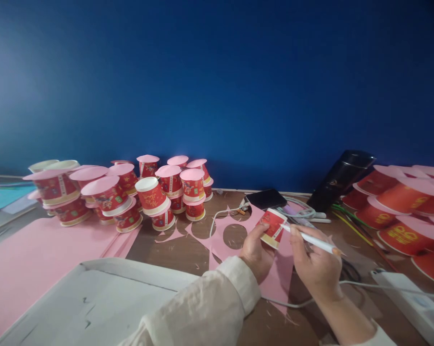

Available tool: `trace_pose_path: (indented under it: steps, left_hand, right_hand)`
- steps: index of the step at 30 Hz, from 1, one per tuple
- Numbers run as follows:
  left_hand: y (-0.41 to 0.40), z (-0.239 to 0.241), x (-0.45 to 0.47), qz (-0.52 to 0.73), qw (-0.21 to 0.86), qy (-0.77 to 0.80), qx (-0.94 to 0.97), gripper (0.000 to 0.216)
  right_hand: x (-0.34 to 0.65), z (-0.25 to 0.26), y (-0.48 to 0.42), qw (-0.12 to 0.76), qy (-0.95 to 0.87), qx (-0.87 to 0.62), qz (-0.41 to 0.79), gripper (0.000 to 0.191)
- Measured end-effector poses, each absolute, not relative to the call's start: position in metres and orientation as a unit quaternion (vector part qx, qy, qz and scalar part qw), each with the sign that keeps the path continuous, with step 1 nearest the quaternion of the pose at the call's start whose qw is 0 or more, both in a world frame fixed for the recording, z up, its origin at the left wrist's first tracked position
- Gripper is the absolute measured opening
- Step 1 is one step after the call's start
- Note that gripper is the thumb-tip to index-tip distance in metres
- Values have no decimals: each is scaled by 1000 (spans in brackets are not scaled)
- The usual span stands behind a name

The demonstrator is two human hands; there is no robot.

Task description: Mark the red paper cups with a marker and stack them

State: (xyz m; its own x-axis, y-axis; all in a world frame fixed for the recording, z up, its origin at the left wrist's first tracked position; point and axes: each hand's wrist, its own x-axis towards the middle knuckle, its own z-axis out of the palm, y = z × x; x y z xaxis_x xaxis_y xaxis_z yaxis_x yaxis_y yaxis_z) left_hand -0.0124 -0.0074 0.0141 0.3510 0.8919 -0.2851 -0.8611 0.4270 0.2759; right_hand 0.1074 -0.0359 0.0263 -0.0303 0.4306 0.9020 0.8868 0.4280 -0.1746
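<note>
My left hand [256,252] is closed around a red paper cup [272,223] with a white rim, tipped on its side. My right hand [316,264] grips a slim white pen [316,240], its tip touching or very near the cup's printed side. The pen's rear end looks orange-brown. Under both hands lies a pink paper sheet [279,276] with round holes cut out. To the left, red paper cups [106,199] are stacked with pink paper discs [101,186] on top of many of them.
More red cups [407,235] with pink discs stand at the right. A black bottle [341,178] leans near a phone [266,198] and white cables [299,205]. A white power strip [400,288] is at lower right, a white tray [130,307] at lower left, beside pink sheets [40,259].
</note>
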Motion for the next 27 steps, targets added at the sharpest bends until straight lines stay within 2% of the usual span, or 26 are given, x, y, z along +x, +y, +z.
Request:
trace_pose_path:
  steps: [8,27]
  left_hand:
    - [-10,19,-13,527,824,205,38,19]
    - [-9,15,-10,545,811,209,37,21]
  right_hand:
    - [107,25,-35,515,-664,-482,-247,13]
    - [108,22,-34,489,-680,-493,-233,14]
